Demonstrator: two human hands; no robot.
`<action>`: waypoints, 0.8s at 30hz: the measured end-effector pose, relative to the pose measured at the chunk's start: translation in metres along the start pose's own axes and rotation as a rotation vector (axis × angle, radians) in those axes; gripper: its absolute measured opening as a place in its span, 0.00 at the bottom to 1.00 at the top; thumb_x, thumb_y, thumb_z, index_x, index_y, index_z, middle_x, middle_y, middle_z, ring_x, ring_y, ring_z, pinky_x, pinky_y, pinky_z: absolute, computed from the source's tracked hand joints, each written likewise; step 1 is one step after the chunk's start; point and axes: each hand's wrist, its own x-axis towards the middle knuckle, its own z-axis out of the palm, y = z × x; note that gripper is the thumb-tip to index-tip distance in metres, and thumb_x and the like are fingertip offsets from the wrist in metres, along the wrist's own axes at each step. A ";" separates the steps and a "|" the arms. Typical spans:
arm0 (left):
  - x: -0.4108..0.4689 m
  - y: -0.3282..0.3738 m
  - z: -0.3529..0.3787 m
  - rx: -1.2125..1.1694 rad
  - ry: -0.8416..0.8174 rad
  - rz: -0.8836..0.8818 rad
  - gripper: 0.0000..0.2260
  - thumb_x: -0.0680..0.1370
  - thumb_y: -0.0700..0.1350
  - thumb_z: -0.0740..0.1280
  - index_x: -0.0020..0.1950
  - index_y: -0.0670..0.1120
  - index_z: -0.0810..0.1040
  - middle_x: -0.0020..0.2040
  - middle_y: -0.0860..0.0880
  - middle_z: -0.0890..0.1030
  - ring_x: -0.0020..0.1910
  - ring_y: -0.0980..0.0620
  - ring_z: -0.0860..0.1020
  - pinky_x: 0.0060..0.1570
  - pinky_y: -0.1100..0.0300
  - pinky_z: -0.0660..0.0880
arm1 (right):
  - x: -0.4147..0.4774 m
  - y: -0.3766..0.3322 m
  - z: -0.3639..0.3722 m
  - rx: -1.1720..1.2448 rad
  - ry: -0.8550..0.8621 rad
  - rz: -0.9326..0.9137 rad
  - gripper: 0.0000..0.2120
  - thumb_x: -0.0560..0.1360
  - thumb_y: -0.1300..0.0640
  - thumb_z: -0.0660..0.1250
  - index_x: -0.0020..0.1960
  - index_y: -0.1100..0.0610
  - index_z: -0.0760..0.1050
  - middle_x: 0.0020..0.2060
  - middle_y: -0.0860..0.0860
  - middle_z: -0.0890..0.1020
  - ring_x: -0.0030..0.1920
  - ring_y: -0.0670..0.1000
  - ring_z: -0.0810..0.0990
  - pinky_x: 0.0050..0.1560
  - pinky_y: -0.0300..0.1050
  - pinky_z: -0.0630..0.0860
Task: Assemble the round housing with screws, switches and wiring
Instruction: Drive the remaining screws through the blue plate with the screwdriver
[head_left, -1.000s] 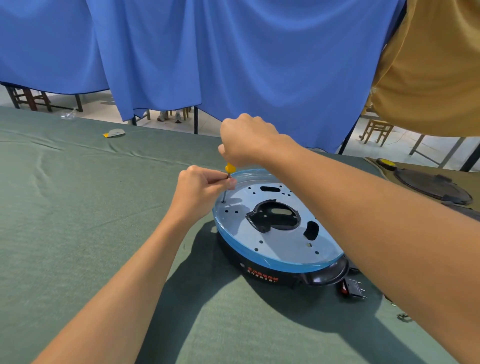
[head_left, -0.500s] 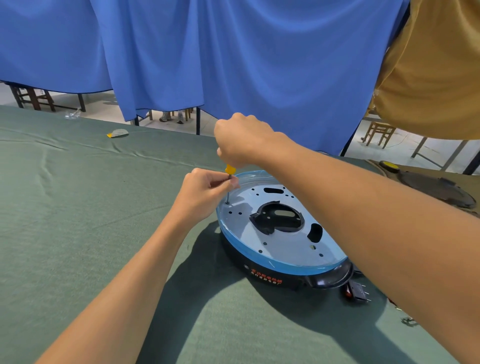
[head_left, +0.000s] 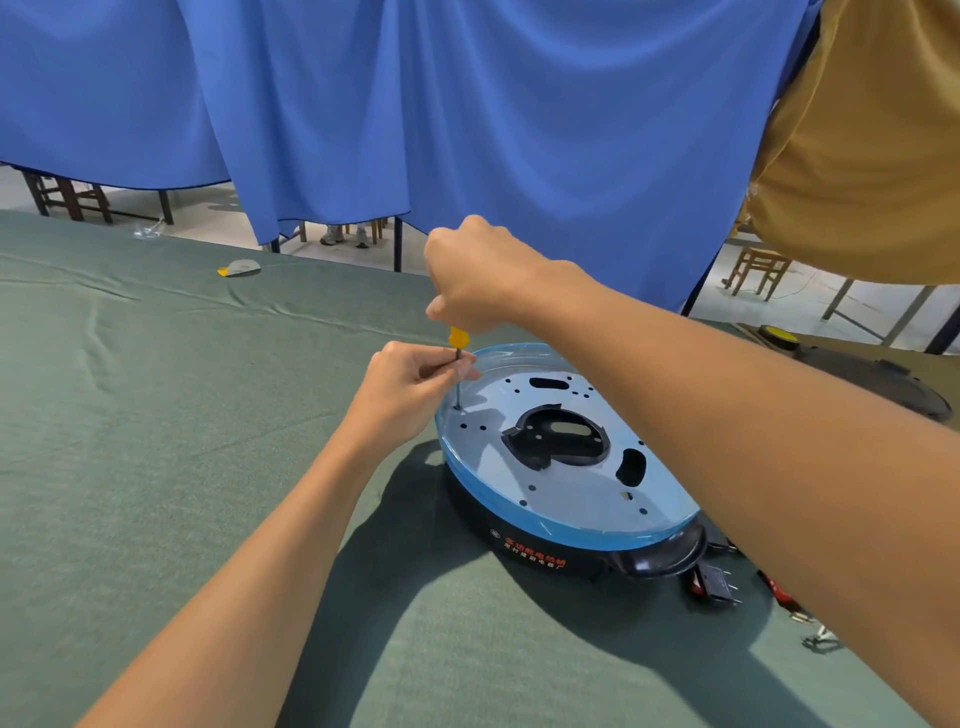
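Observation:
The round housing (head_left: 561, 483) lies upside down on the green table, black below, with a grey metal plate rimmed in blue film on top. A screwdriver (head_left: 458, 364) with an orange handle stands upright, its tip at a hole near the plate's left edge. My right hand (head_left: 480, 278) grips the handle from above. My left hand (head_left: 410, 387) pinches the shaft just below the handle. The screw itself is too small to make out. A black rocker switch (head_left: 719, 582) with red wiring lies on the cloth by the housing's near right side.
Small metal parts (head_left: 821, 636) lie right of the switch. Another dark round housing (head_left: 878, 374) with a yellow knob sits at the far right. A small grey and yellow piece (head_left: 240, 268) lies far left. Blue curtains hang behind the table edge.
Both hands stay on the screwdriver at the same hole. My right hand has turned slightly on the handle. The camera has shifted a little.

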 end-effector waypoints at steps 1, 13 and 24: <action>-0.001 0.000 0.001 -0.004 0.039 0.010 0.05 0.76 0.43 0.72 0.48 0.44 0.86 0.43 0.48 0.86 0.43 0.58 0.81 0.47 0.53 0.77 | -0.001 0.002 0.003 -0.020 0.011 0.027 0.17 0.76 0.58 0.64 0.35 0.53 0.58 0.35 0.51 0.62 0.32 0.51 0.64 0.28 0.45 0.59; 0.000 0.000 -0.003 0.049 -0.038 -0.001 0.08 0.80 0.41 0.66 0.48 0.49 0.85 0.45 0.49 0.86 0.44 0.50 0.75 0.52 0.42 0.76 | 0.001 0.009 -0.002 0.020 -0.030 0.031 0.11 0.73 0.53 0.68 0.39 0.54 0.66 0.38 0.51 0.65 0.34 0.52 0.69 0.34 0.47 0.70; -0.004 0.003 0.002 0.039 0.011 0.006 0.05 0.76 0.42 0.72 0.50 0.44 0.86 0.43 0.51 0.86 0.43 0.54 0.83 0.48 0.54 0.79 | -0.006 0.011 -0.005 -0.052 -0.066 0.145 0.10 0.73 0.58 0.63 0.34 0.56 0.67 0.34 0.52 0.70 0.31 0.52 0.69 0.29 0.43 0.62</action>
